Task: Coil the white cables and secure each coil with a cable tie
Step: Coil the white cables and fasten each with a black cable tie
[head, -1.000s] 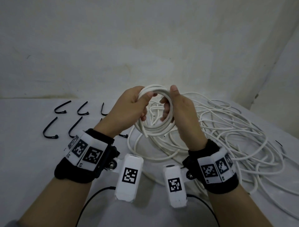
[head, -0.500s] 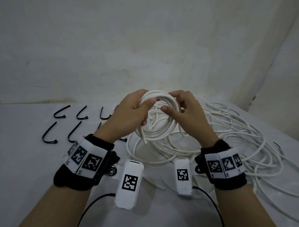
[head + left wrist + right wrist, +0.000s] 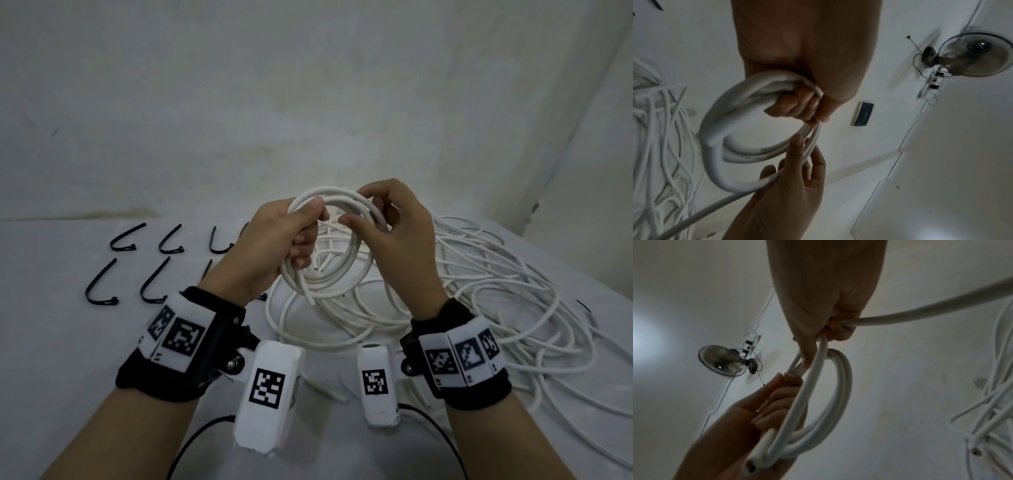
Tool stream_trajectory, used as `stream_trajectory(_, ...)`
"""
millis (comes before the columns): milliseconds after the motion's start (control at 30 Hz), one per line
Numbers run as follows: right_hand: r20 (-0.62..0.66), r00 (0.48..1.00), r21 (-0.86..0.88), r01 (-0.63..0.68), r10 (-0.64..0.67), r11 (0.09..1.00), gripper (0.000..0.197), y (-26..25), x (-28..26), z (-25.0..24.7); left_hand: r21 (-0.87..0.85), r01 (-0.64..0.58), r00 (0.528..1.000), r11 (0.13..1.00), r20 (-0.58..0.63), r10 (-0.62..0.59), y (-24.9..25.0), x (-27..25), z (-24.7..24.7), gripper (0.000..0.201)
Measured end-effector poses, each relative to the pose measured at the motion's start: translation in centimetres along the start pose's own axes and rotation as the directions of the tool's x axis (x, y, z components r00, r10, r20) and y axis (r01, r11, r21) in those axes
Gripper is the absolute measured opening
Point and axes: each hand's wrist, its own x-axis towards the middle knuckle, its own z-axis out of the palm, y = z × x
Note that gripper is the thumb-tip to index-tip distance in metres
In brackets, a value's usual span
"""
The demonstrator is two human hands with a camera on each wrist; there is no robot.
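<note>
White surface (image 3: 51, 359) against a pale wall: black cable ties (image 3: 102, 287) in two rows at left, loose white cables (image 3: 496, 308) heaped at right. Cable coil (image 3: 329, 260) held above the surface; left hand (image 3: 274, 246) fingers curled round its left side, right hand (image 3: 404, 233) fingers pinching the top-right strand.

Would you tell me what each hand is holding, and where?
Left hand grips the white coil's left side; right hand pinches its upper-right strand.

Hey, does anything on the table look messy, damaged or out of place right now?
Yes: the loose cable pile sprawls tangled across the table's right side, and short offcuts lie near the front edge. The cable ties sit in tidy rows.
</note>
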Motion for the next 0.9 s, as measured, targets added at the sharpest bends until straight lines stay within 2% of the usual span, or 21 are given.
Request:
stream_trajectory(133,-0.084,0.991,-0.090,0.095,-0.103,0.991,0.021,-0.1,-0.1,0.3,-0.081,-0.022,0.999,0.996,-0.028,0.019,-0.4,0.1,0.5,0.026)
stream_trajectory(267,-0.127,0.987,-0.096,0.086,-0.098,0.992,0.027,0.3,0.0,0.3,-0.191,-0.037,0.999,0.981,-0.032,0.032,-0.4,0.0,0.9,0.027)
stream_trajectory(400,-0.060,0.998,-0.043,-0.026,0.024,0.999,0.029,0.2,-0.5,1.0,-0.296,-0.043,0.999,0.954,-0.015,0.041,-0.3,0.0,0.6,0.027)
stream_trajectory(467,0.063,0.987,0.174,-0.157,0.148,0.972,0.027,-0.3,-0.6,1.1,-0.315,-0.039,0.999,0.948,-0.016,0.035,-0.2,0.0,0.4,0.031)
stream_trajectory(533,0.211,0.944,0.395,-0.319,0.253,0.861,0.023,-0.6,-0.5,1.1,-0.298,-0.034,0.999,0.954,-0.046,0.021,-0.2,0.1,0.4,0.036)
stream_trajectory(633,0.358,0.862,0.593,-0.506,0.358,0.626,0.027,-0.6,-0.4,1.1,-0.244,-0.043,0.995,0.969,-0.100,0.019,-0.3,0.2,0.7,0.041)
stream_trajectory(733,0.446,0.793,0.634,-0.608,0.416,0.479,0.034,-0.5,-0.3,1.1,-0.243,-0.067,0.992,0.968,-0.117,0.040,-0.7,0.4,1.1,0.040)
stream_trajectory(900,0.542,0.740,0.662,-0.668,0.399,0.340,0.039,-0.4,-0.2,1.0,-0.216,-0.093,0.992,0.972,-0.107,0.071,-0.8,0.4,1.0,0.040)
